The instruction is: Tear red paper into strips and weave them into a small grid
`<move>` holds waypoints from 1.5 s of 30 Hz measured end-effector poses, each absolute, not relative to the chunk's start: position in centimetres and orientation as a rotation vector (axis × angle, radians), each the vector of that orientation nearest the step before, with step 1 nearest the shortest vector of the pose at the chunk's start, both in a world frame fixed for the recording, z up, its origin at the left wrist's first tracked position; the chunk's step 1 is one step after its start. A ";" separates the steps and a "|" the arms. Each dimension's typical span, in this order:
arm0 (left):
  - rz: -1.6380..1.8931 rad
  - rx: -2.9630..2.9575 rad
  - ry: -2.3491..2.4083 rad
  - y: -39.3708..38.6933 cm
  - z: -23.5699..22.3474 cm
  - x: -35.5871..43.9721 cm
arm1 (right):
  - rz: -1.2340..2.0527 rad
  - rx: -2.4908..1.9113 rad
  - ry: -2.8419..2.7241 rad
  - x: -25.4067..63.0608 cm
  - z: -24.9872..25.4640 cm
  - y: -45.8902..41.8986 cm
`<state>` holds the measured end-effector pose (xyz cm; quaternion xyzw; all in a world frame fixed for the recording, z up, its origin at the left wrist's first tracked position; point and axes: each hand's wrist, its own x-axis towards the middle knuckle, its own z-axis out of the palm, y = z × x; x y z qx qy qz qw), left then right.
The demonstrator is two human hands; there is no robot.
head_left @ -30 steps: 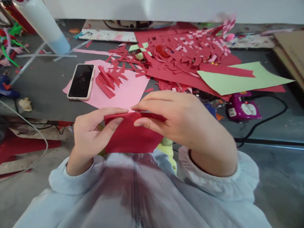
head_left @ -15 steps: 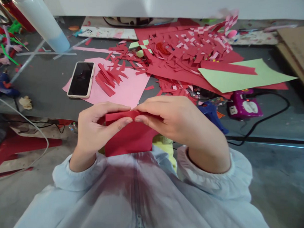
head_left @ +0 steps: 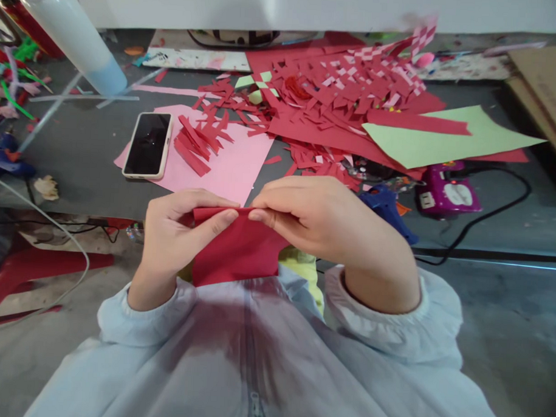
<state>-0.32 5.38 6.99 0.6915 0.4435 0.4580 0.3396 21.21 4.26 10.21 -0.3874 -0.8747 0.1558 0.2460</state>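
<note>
Left hand (head_left: 177, 232) and right hand (head_left: 316, 216) both pinch red paper (head_left: 240, 253), held between jacket (head_left: 200, 352) and tabletop (head_left: 93, 147). Folded edge (head_left: 208, 212) narrower than half-second ago; apparently being pressed tighter.

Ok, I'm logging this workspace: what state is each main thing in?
Red sheet: held, upper edge seemingly folded
Left hand: pinching that edge
Right hand: pinching that edge
Phone: face up, screen dark
Bottle: standing
Pink sheet: lying, partly covered
Green sheet: lying, red strip on top
Purple box: cable attached
</note>
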 end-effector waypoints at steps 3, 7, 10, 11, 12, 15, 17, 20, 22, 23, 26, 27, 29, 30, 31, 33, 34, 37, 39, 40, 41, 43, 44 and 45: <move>1.233 1.839 1.117 5.4 7.2 0.0 | 0.418 -1.082 -2.355 20.9 10.2 4.3; 1.310 1.805 1.040 5.6 7.4 0.5 | 0.384 -1.173 -2.286 20.9 10.0 4.4; 1.362 1.728 1.044 5.8 7.3 0.4 | 0.379 -1.204 -2.272 21.2 9.7 4.6; 1.380 1.711 1.058 5.9 7.3 0.4 | 0.382 -1.203 -2.267 21.3 9.6 4.6; 1.391 1.702 1.075 6.0 7.1 0.3 | 0.388 -1.202 -2.264 21.4 9.6 4.7; 1.390 1.696 1.126 6.2 6.8 0.3 | 0.413 -1.225 -2.254 21.4 9.6 5.0; 1.380 1.691 1.154 6.3 6.7 0.5 | 0.427 -1.251 -2.230 21.2 9.6 5.2; 1.354 1.658 1.196 6.5 6.7 1.1 | 0.449 -1.281 -2.160 20.8 9.5 5.5; 1.330 1.630 1.223 6.6 6.6 1.5 | 0.478 -1.291 -2.122 20.6 9.5 5.7; 1.325 1.618 1.232 6.6 6.6 1.6 | 0.494 -1.292 -2.107 20.6 9.5 5.7; 1.306 1.598 1.246 6.8 6.5 1.7 | 0.555 -1.289 -2.077 20.7 9.4 5.8; 1.304 1.591 1.245 6.9 6.4 1.7 | 0.573 -1.290 -2.069 20.7 9.4 5.8; 1.299 1.567 1.244 7.1 6.4 1.6 | 0.600 -1.292 -2.054 20.8 9.3 5.9; 1.296 1.551 1.241 7.2 6.3 1.5 | 0.608 -1.293 -2.047 20.9 9.2 5.9; 1.291 1.534 1.239 7.4 6.3 1.4 | 0.612 -1.295 -2.041 21.0 9.2 5.9; 1.260 1.504 1.225 7.7 6.2 1.1 | 0.618 -1.297 -2.029 21.1 9.0 6.0; 1.242 1.492 1.208 7.9 6.2 1.0 | 0.621 -1.301 -2.024 21.1 9.0 6.1; 1.200 1.484 1.165 8.3 6.1 0.8 | 0.629 -1.314 -2.013 21.0 8.9 6.2; 1.174 1.522 1.146 8.4 6.1 0.7 | 0.632 -1.316 -2.023 20.8 8.8 6.3; 1.154 1.554 1.135 8.4 6.2 0.7 | 0.629 -1.310 -2.030 20.7 8.8 6.3; 1.137 1.594 1.119 8.4 6.3 0.7 | 0.624 -1.299 -2.039 20.5 8.8 6.3; 1.119 1.686 1.081 8.3 6.5 0.7 | 0.603 -1.274 -2.059 20.3 8.7 6.2; 1.122 1.735 1.070 8.3 6.7 0.7 | 0.582 -1.261 -2.072 20.2 8.7 6.2; 1.130 1.785 1.065 8.2 6.8 0.7 | 0.554 -1.250 -2.087 20.1 8.7 6.1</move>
